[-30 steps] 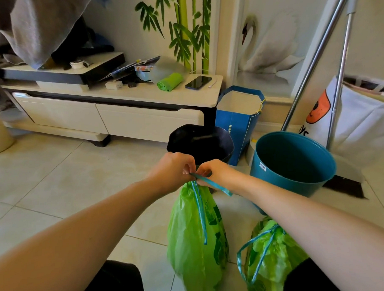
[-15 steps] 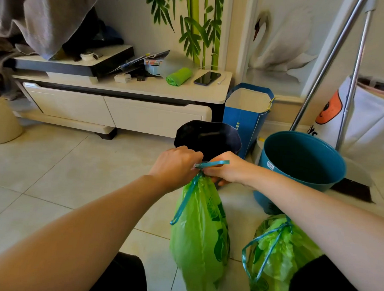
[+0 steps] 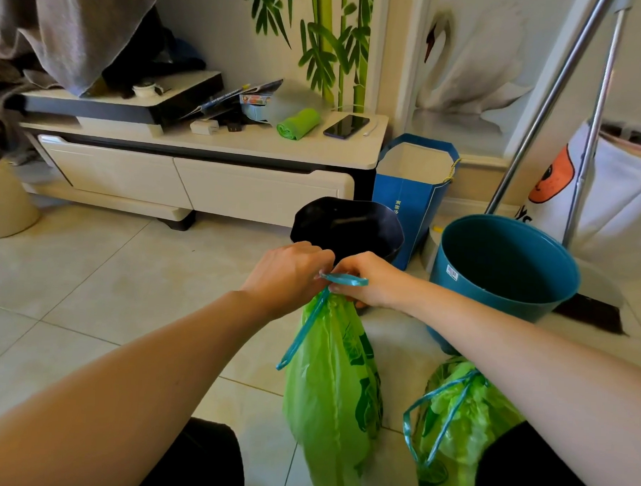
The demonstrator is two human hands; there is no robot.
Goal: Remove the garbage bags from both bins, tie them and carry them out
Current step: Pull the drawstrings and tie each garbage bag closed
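A phone [image 3: 346, 125] lies on the cabinet [image 3: 242, 147]; a blue paper bag [image 3: 405, 198] stands beside it.

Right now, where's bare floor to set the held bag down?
Free: the tiled floor left of the left hand, bordered by the TV cabinet behind. Crowded: right side, where the black bin, teal bin, blue paper bag and tied green bag cluster.

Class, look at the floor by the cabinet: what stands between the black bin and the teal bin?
In the head view, a blue paper bag stands between the black bin and the teal bin, set slightly behind them, beside the cabinet.
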